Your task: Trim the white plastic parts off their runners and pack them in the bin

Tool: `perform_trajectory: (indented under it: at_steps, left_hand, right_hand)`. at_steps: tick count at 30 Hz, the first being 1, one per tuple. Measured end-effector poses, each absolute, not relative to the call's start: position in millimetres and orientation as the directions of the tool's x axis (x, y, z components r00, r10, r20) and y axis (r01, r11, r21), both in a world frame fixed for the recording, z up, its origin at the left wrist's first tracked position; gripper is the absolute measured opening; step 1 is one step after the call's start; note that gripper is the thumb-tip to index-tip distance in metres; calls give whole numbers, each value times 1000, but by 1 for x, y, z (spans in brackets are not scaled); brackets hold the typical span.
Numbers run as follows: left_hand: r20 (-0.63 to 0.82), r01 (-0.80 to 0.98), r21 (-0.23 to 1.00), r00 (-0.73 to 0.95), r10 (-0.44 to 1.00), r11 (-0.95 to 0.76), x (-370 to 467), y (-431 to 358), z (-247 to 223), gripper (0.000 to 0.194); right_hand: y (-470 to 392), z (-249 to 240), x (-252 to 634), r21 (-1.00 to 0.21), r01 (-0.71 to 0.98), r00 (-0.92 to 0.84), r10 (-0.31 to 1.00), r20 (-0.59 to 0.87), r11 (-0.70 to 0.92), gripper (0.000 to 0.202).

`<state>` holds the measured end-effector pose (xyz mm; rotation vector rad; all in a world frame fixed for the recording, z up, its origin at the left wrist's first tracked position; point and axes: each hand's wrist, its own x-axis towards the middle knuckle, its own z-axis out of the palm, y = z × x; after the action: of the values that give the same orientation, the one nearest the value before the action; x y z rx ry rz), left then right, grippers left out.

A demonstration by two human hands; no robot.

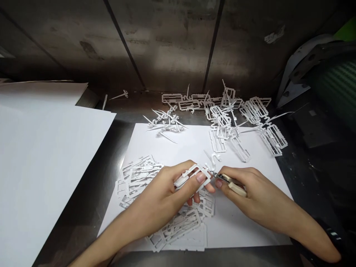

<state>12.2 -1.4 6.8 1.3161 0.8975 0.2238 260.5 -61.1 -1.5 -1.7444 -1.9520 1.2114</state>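
My left hand point(169, 189) pinches a white plastic frame point(194, 172) between thumb and fingers, above the white paper point(236, 230). My right hand point(247, 189) is wrapped round small cutters point(233, 185) with cream handles. Their metal tip touches the right end of the frame, where a curled white sprue point(214, 161) sticks up. Under and beside my left hand lies a pile of flat white frames point(141, 176). Farther back on the paper sits a heap of spiky sprue pieces point(167, 124).
More white frames on sprues point(222, 118) spread over the back right of the paper and the dark metal table point(111, 141). Large white sheets point(50, 148) lie at the left. A metal wall point(172, 44) stands behind; dark green equipment point(333, 78) is at the right.
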Motion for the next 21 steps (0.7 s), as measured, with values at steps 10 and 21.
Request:
perform_trajectory:
  at_steps: [10,21]
  left_hand:
    - [-400,264,916,680,615,303,15,0,13,23]
    - [-366,235,928,730,578,290,12,-2,19,27]
  right_hand:
    - [-62,1,261,-753,643,-307,853,-422,-141,36]
    - [-60,19,258,-810,554,-421,773,-474,-195,42]
